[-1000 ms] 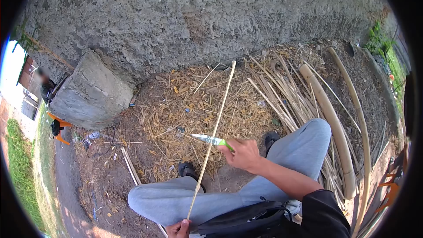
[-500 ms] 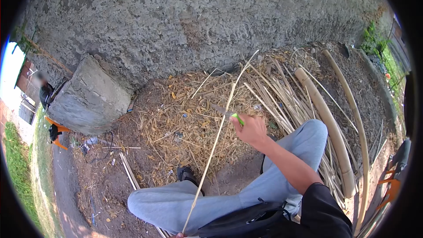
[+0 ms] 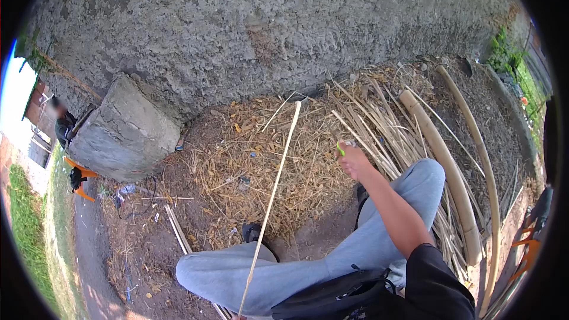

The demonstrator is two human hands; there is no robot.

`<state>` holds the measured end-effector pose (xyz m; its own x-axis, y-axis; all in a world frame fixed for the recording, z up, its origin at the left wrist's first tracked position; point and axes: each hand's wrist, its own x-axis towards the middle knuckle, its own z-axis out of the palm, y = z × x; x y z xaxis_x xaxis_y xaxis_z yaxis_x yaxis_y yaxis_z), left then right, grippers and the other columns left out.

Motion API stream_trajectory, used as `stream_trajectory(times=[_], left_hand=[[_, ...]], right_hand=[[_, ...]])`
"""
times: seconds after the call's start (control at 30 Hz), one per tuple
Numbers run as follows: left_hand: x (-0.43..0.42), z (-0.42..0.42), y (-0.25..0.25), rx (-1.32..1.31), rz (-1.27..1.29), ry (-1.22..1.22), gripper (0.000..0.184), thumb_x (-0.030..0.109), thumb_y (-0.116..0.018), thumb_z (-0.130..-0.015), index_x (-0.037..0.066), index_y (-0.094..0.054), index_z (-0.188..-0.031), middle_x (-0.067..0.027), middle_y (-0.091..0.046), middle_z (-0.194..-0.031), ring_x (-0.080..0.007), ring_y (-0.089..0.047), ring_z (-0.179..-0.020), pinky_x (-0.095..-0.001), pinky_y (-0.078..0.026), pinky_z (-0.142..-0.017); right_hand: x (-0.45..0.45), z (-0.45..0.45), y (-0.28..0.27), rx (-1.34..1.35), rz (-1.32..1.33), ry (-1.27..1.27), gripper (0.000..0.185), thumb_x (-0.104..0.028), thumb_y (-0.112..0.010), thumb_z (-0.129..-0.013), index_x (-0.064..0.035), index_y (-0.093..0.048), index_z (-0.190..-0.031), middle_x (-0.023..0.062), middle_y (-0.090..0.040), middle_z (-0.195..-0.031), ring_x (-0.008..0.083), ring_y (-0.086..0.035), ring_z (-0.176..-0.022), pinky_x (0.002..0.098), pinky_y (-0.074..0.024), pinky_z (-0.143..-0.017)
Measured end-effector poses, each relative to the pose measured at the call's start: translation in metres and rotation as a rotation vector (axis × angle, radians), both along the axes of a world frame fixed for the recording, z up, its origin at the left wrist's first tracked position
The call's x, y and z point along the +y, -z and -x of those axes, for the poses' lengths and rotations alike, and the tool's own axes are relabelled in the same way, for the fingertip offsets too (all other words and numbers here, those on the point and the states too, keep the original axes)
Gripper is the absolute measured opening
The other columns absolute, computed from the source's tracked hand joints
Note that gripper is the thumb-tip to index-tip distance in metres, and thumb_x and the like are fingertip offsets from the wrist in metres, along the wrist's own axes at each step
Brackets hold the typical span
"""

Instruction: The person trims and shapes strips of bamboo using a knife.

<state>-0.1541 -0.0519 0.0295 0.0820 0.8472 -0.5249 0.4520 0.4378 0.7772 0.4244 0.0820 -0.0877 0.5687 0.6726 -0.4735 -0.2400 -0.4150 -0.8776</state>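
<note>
Our right hand clasps a green-handled knife, apart from the pale strip passing over our left leg towards the ground's far edge. Our left hand barely shows at the strip's near end; we cannot tell its grip. The strip seems light, springy, splintery; best held there.

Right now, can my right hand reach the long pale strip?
Probably yes: nothing appears to stand between your right hand and the long pale strip to its left. That hand is closed around a green handle, though, so grasping the strip may be awkward.
</note>
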Motion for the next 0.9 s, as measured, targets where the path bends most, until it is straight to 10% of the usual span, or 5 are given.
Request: stream_trajectory(times=[0.03,0.1,0.3,0.4,0.9], left_hand=[[0.002,-0.007,-0.006,0.008,0.006,-0.005,0.042,0.034,-0.059,-0.096,0.005,-0.058,-0.064,0.0034,-0.046,-0.055,-0.0067,-0.038,-0.051,-0.026,-0.027,-0.047],[0.01,-0.024,-0.012,0.189,-0.187,0.119,0.044,0.035,-0.058,-0.096,0.003,-0.058,-0.066,0.0029,-0.046,-0.056,-0.0073,-0.04,-0.053,-0.0274,-0.03,-0.048],[0.021,-0.057,0.001,0.274,-0.443,0.083,0.024,0.021,-0.062,-0.093,-0.002,-0.065,-0.093,-0.0032,-0.047,-0.059,-0.0119,-0.041,-0.059,-0.0322,-0.038,-0.053],[0.024,-0.081,-0.011,0.322,-0.598,0.142,0.022,0.024,-0.063,-0.094,0.001,-0.066,-0.093,-0.0118,-0.044,-0.06,-0.0156,-0.04,-0.056,-0.0326,-0.038,-0.052],[0.022,-0.092,0.001,0.37,-0.613,0.123,0.021,0.021,-0.064,-0.091,0.001,-0.068,-0.095,-0.014,-0.053,-0.063,-0.02,-0.046,-0.055,-0.0359,-0.041,-0.054]], right_hand=[[-0.004,0.003,0.0,0.747,-0.118,0.037,0.046,-0.046,-0.042,-0.102,-0.0068,-0.055,-0.083,-0.0037,-0.042,-0.055,0.0106,-0.037,-0.042,0.0276,-0.0296,-0.039],[-0.007,0.027,0.0,0.75,-0.059,0.104,0.041,-0.048,-0.039,-0.103,-0.0109,-0.05,-0.088,-0.0089,-0.029,-0.058,0.0054,-0.023,-0.043,0.0228,-0.0204,-0.039],[-0.024,0.1,-0.047,0.327,-0.134,-0.054,0.045,-0.043,-0.044,-0.103,-0.0047,-0.059,-0.086,-0.0072,-0.037,-0.057,0.0068,-0.028,-0.044,0.0259,-0.0236,-0.041],[-0.035,0.126,-0.059,-0.413,-0.325,-0.166,0.043,-0.035,-0.054,-0.099,-0.0012,-0.065,-0.076,0.0045,-0.048,-0.053,0.0153,-0.039,-0.045,0.0353,-0.0328,-0.046],[-0.061,0.174,-0.068,-0.783,-0.513,-0.594,0.03,-0.036,-0.062,-0.093,-0.0069,-0.068,-0.086,0.0121,-0.062,-0.061,0.0325,-0.062,-0.052,0.0432,-0.0477,-0.047]])
